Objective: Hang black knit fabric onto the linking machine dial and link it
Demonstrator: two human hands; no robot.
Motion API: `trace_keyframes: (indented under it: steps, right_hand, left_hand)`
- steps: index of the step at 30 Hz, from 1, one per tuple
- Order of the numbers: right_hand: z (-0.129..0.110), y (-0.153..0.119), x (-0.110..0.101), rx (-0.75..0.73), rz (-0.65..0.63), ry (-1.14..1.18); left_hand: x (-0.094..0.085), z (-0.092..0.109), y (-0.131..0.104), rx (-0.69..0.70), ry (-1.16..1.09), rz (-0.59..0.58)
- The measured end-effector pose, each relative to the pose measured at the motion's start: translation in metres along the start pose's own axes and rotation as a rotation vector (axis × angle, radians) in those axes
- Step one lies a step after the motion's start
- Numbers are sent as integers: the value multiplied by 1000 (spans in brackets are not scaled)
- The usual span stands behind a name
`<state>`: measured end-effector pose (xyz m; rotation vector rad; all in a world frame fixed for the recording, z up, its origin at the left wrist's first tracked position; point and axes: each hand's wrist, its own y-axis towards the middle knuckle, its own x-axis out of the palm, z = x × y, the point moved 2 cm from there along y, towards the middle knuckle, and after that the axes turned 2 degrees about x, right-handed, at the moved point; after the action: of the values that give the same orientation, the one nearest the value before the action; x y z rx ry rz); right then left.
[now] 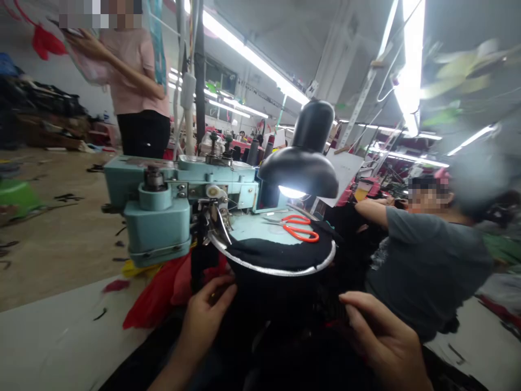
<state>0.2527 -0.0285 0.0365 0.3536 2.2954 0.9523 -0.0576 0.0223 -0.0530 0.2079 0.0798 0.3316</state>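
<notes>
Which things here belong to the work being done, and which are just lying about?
Likely part of the job:
teal sewing machine
black cloth between left hand and right hand
lit black lamp
orange-handled scissors

Probably just lying about:
red cloth
dark floor scraps

Text: none legible | grey shirt (431, 271), co-worker at right: pale print (380, 255) on front, too blurred and small to make out | white sheet (345, 172) behind lamp (299, 174): any marks too faint to read | green machine (158, 231): no lettering, brand or number readable on its casing.
</notes>
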Motion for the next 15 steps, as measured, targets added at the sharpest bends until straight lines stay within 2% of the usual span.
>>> trace_keyframes:
  steps: [5,9,12,15]
  right_hand:
    - [0,2,0,1,-1,6]
    - [2,-2,5,2,-29,22]
    - [5,-10,11,5,-92,58]
    - [8,-21,13,35,-149,109]
  left_hand:
    - [2,-8,-3,3,27,7]
    - [-8,-15,-5,-23,14,31]
    - [-31,-17,-8,15,14,174]
    - [-65,-19,-17,16,29,329]
